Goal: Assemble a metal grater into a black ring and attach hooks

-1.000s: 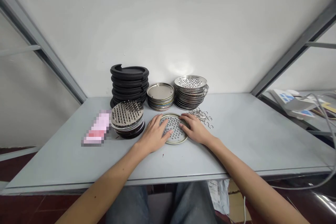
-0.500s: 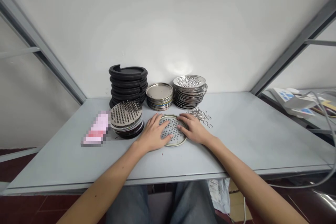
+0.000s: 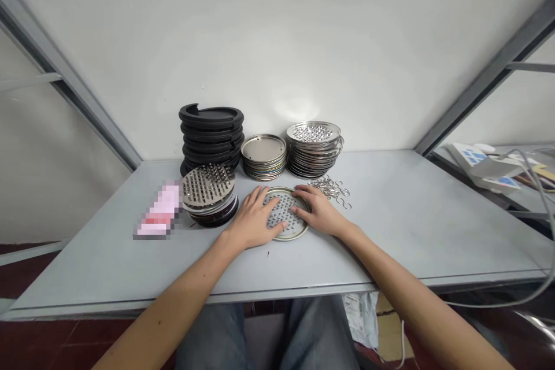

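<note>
A round metal plate [image 3: 287, 232] with a raised rim lies flat on the table between my hands. Its middle carries a grey disc covered with rows of small raised teeth, like a grater. My left hand [image 3: 252, 221] rests on the plate's left side, fingers spread, thumb reaching over the toothed part. Across from it, my right hand [image 3: 319, 211] lies on the right edge, with its fingers stretched out and thumb over the teeth. Both palms face down, and they cover parts of the rim. Left of my left hand stands a pile of toothed discs [image 3: 208, 186].
Along the wall stand a stack of black rings [image 3: 211, 134], a stack of shallow metal plates [image 3: 263, 150] and a stack of toothed metal plates [image 3: 314, 147]. Small metal S-hooks [image 3: 330, 188] lie behind my right hand. A pixelated pink item [image 3: 161, 208] lies at the left.
My hands and the plate stay practically in place. The whole view shifts very slightly.
</note>
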### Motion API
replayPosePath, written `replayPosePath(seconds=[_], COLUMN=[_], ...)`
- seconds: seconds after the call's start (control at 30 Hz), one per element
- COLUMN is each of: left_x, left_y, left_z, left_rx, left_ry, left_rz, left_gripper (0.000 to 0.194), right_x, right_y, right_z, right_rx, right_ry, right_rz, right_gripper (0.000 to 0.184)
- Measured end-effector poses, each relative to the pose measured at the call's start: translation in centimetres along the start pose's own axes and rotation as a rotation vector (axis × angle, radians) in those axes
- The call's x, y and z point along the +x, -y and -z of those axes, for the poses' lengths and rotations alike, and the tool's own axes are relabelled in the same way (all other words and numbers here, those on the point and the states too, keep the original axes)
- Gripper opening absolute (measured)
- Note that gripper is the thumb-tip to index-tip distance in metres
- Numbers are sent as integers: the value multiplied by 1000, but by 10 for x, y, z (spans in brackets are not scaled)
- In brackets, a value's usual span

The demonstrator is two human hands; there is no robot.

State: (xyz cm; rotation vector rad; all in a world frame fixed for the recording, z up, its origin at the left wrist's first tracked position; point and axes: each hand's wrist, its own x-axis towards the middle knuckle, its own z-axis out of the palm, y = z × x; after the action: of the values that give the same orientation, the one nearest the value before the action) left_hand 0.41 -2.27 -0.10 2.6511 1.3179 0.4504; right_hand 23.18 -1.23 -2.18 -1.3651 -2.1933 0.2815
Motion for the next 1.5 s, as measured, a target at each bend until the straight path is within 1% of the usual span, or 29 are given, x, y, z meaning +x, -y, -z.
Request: replayPosePath(seconds=[0.17, 0.47, 0.9, 1.07, 1.5], left_x=[1, 1, 1, 1, 0], left_y=[0, 1, 0, -1, -1], left_z=[-3, -6, -5, -5, -4], left_rx=[10, 16, 6, 31, 9], left_ry=[-30, -63, -74, -72, -77], left_rz=[-16, -26, -29, -25, -30], left_gripper=[61, 62, 62, 62, 60], right_x=[0, 0, 0, 0, 0], right_y=[3, 2, 3, 5, 10], right_z=[0, -2, 0, 1, 3], right_rx=[2, 11, 1, -10, -100], right_ry=[-6, -18, -16, 4, -4], right_rz=[-6, 46, 75, 73, 100], right_gripper=[45, 49, 51, 46, 44])
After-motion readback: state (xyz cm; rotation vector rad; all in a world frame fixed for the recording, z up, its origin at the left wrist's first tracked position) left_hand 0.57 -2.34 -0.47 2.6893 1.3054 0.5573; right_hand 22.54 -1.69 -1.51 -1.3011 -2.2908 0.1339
